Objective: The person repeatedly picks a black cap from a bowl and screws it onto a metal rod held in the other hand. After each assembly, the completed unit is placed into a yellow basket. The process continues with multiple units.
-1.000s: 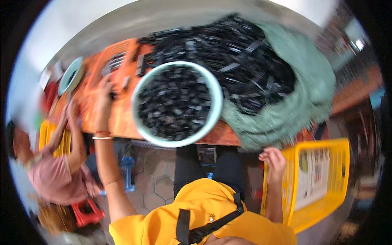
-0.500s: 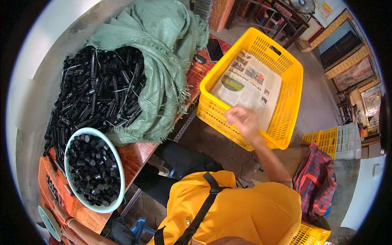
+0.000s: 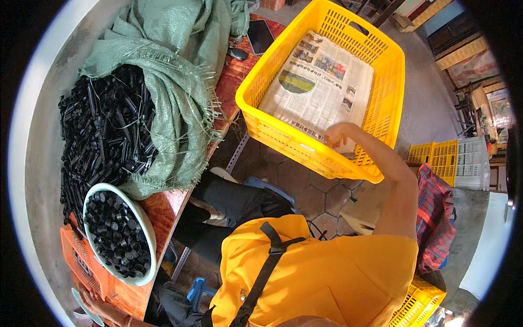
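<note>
My right hand (image 3: 341, 135) reaches over the near side of a yellow slotted plastic crate (image 3: 389, 103). Its fingers are bent downward and pinched at the near end of a newspaper (image 3: 313, 103), which lies flat on the crate's bottom; the fingertips are partly hidden. My left hand does not show. At the lower left, a hand (image 3: 93, 306), seemingly another person's, touches the rim of a light green dish (image 3: 83, 303).
A pale green bowl (image 3: 146, 220) of black caps stands on the reddish table (image 3: 169, 210). Behind it, black tube-like parts (image 3: 106, 131) spill from a green woven sack (image 3: 182, 103). An orange basket (image 3: 90, 275), phone (image 3: 260, 37) and plaid cloth (image 3: 435, 218) are around.
My right hand has moved from above the crate's near rim to the newspaper's near end, with the fingers now pointing down. The view has shifted; the newspaper lies as before.
</note>
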`<state>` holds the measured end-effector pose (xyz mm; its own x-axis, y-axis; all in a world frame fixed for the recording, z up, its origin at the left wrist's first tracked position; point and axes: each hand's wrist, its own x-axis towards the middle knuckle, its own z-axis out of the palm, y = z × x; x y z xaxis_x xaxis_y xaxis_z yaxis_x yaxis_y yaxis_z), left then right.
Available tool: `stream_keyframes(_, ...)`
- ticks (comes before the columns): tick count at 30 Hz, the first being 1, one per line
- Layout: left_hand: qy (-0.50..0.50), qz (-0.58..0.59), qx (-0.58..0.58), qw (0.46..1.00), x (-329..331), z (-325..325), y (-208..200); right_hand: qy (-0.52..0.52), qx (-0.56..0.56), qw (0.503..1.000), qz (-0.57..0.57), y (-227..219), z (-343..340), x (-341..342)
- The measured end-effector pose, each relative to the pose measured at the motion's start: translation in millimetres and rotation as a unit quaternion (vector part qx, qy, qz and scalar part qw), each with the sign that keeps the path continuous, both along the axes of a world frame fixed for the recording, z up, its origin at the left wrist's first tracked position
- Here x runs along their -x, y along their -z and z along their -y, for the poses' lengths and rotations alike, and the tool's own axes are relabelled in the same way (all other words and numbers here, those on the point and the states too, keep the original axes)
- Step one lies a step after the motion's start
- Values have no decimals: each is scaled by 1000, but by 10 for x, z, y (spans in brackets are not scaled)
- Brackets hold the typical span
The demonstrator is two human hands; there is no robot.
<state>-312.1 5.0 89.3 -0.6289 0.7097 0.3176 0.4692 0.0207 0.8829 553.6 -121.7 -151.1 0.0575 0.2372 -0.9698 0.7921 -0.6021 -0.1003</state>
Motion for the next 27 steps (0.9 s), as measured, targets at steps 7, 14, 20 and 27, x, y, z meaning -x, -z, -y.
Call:
stream_keyframes(7,124,-68,50,989,-702,79,-23,-85,-2,996,-13,150,189,170)
stream_keyframes(14,150,-14,52,987,-921,71,95,-189,-168,967,-42,169,395,77)
stream_keyframes(20,171,-15,39,984,-973,176,122,147,-30,984,-91,-624,168,-22)
stream_keyframes(27,240,51,14,969,-1146,376,191,317,-392,815,-286,-1681,-149,81)
